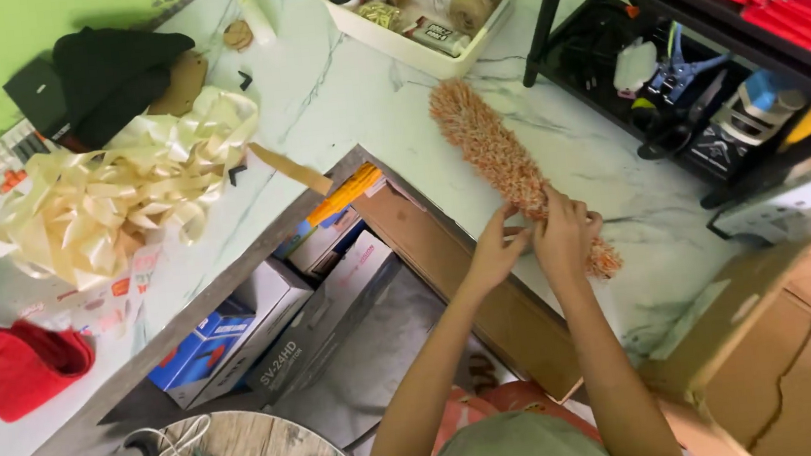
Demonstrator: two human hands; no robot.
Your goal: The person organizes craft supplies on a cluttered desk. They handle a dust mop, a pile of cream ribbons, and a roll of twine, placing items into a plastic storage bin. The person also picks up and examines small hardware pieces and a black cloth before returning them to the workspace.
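Both hands (left hand [495, 251], right hand [563, 235]) pinch the fuzzy orange duster [501, 154].

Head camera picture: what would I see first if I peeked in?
First, the long fluffy orange strip lying slantwise on the white marble counter, with the left hand and right hand pinching its near end. Next, the big heap of cream ribbon loops at the left of the counter. A red cloth sits on the counter's near left end.
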